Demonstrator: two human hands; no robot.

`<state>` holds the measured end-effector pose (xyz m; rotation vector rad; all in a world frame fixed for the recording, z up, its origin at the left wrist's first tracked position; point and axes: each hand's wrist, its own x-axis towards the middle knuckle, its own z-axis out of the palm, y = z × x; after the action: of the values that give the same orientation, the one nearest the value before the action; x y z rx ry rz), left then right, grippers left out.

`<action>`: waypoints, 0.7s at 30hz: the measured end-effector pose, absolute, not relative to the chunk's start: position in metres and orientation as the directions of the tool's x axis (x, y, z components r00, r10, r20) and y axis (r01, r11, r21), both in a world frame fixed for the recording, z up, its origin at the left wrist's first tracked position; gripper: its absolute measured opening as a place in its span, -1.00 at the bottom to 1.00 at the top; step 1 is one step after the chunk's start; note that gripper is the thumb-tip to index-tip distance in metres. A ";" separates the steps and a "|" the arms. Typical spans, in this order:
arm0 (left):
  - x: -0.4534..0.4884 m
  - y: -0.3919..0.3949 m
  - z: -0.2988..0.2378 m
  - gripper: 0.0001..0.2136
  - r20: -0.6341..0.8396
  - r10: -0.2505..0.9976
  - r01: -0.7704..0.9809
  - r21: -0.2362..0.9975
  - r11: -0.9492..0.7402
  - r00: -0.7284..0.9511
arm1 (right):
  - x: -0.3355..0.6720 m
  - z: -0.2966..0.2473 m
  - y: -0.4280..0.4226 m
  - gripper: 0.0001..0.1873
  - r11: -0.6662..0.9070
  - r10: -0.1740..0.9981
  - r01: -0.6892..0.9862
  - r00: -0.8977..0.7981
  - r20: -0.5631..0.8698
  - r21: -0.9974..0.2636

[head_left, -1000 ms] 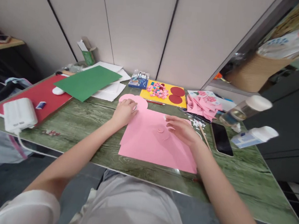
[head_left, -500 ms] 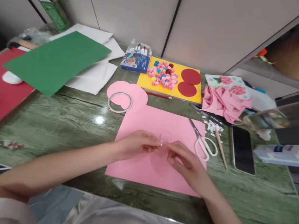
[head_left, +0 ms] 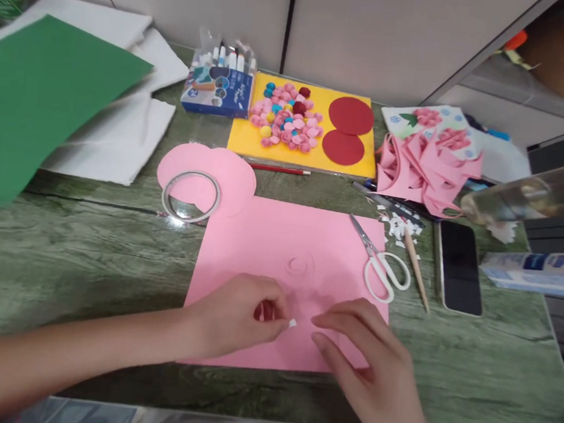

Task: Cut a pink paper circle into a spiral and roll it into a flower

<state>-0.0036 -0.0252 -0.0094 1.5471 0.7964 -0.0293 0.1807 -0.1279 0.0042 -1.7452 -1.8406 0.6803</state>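
Note:
My left hand (head_left: 247,314) is closed in a pinch on a small white scrap (head_left: 292,323), perhaps tape or its backing. To its right, my right hand (head_left: 368,353) has thumb and fingers parted, with nothing visible between them. Both hands are over a pink paper sheet (head_left: 243,248). A curled pink paper strip (head_left: 297,265) lies on that sheet, just beyond my fingertips. White-handled scissors (head_left: 380,267) rest across the sheet's right side. At its upper left corner, a tape ring (head_left: 193,175) overlaps pink paper circles (head_left: 238,174).
Rolled paper pieces (head_left: 286,115) and dark red circles (head_left: 351,115) sit on a yellow pad (head_left: 241,140). Pink offcuts (head_left: 428,169), a wooden stick (head_left: 417,268), a phone (head_left: 459,268) and a bottle (head_left: 538,271) are on the right. Green paper (head_left: 48,96) and a marker box (head_left: 217,92) stand left.
My hands have come nearer to me and drawn apart, the left keeping a small white scrap. The curled pink strip is now uncovered on the sheet. The head view has shifted right.

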 end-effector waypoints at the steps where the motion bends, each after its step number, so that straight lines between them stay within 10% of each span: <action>1: -0.003 -0.024 -0.010 -0.90 -0.446 0.469 0.488 0.872 0.037 0.762 | 0.178 0.005 -0.125 -0.83 0.063 0.998 0.748 -0.063 0.024 -0.661; 21: -0.010 -0.018 -0.005 -0.87 -0.290 0.507 0.364 0.930 -0.051 0.812 | 0.156 0.002 -0.111 -0.83 0.172 0.973 0.852 -0.069 0.220 -0.495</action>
<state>-0.0100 -0.0185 -0.0049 1.6625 0.6932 0.1325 0.1556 -0.1109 0.0022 -1.7162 -1.9574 0.3216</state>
